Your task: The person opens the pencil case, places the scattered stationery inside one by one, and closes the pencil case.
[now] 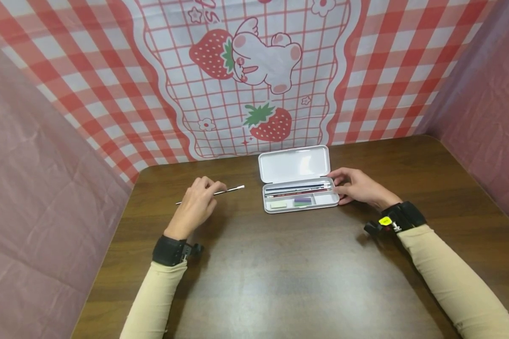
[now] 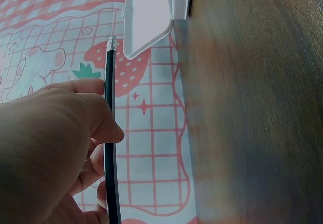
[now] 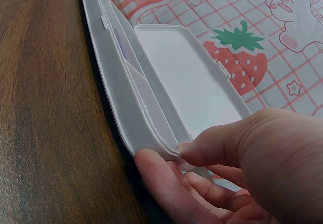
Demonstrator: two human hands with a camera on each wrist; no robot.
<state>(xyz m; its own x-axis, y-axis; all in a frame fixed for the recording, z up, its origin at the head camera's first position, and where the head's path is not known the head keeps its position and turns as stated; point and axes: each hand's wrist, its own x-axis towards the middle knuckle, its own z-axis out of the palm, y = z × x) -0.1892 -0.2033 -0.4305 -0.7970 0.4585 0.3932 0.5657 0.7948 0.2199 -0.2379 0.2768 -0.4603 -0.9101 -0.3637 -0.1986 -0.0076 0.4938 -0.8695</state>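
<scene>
My left hand (image 1: 197, 201) holds a dark pencil (image 1: 229, 190) between thumb and fingers, left of the case. In the left wrist view, the pencil's (image 2: 110, 70) silver ferrule and white eraser end point up. A white pencil case (image 1: 301, 210) stands at the back of the table with its lid (image 1: 294, 165) raised. The right hand (image 1: 356, 188) grips the case's right end, thumb at the rim and fingers on the outer side. Inside the case lie several pencils (image 1: 297, 192), a pale green block (image 1: 278, 205) and a purple-and-green block (image 1: 302, 201).
The brown wooden table (image 1: 258, 268) runs back to a red-and-white checked cloth (image 1: 377, 70) with strawberry prints, just behind the case lid. Pink cloth (image 1: 46, 197) hangs at both sides.
</scene>
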